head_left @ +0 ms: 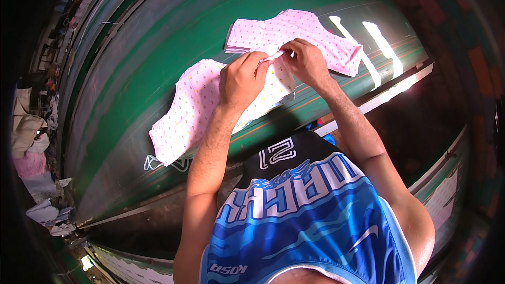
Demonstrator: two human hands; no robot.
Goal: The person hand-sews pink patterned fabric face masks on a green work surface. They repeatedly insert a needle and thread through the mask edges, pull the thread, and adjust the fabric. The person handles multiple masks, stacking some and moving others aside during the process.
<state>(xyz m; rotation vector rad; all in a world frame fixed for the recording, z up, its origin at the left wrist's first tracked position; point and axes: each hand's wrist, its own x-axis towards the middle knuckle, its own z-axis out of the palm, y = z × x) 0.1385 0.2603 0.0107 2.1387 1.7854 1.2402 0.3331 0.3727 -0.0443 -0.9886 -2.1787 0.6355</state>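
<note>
Pale pink cloth with small dots of print lies on the green table in two parts. One is a layered stack of cut pieces (pixel 310 34) on the far side. The other is a pink printed cloth piece (pixel 192 102), spread toward the near left. Between them, my left hand (pixel 241 80) and my right hand (pixel 306 62) are close together. Their fingertips pinch a narrow folded edge of pink cloth (pixel 272 57) from both ends. Below this edge a paler printed part (pixel 278 83) hangs toward the table's near side. My fingers partly hide the pinched edge.
The green table (pixel 173 31) has worn grey streaks and two bright white stripes (pixel 382 44) at the right. A thin pale cord (pixel 152 163) lies by the cloth's lower left corner. Heaped cloth scraps (pixel 31 147) fill the far left. The table's near edge (pixel 389 92) runs before my body.
</note>
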